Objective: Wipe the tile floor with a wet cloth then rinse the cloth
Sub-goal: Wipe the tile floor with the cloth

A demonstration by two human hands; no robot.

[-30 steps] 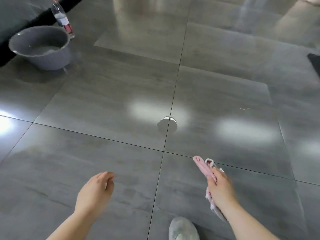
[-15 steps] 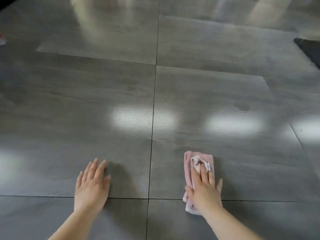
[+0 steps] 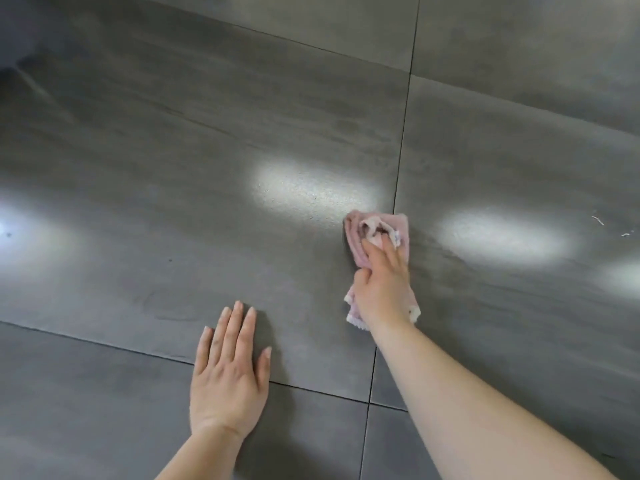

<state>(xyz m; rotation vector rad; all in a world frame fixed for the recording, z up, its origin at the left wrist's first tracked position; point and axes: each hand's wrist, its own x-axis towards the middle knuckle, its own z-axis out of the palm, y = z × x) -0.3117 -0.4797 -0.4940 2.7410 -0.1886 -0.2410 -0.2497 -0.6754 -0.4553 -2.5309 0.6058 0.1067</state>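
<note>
The pink cloth (image 3: 377,225) lies folded on the tile floor (image 3: 207,150) astride the grout line (image 3: 403,133), its long axis running along that line. The right hand (image 3: 381,292) presses it down, fingers (image 3: 375,252) nearly straight. Left of the line, the left hand (image 3: 227,379) rests flat, holding nothing.

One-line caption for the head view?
Right hand presses a folded pink cloth onto the glossy grey tile floor; left hand rests flat on the floor nearby.
</note>
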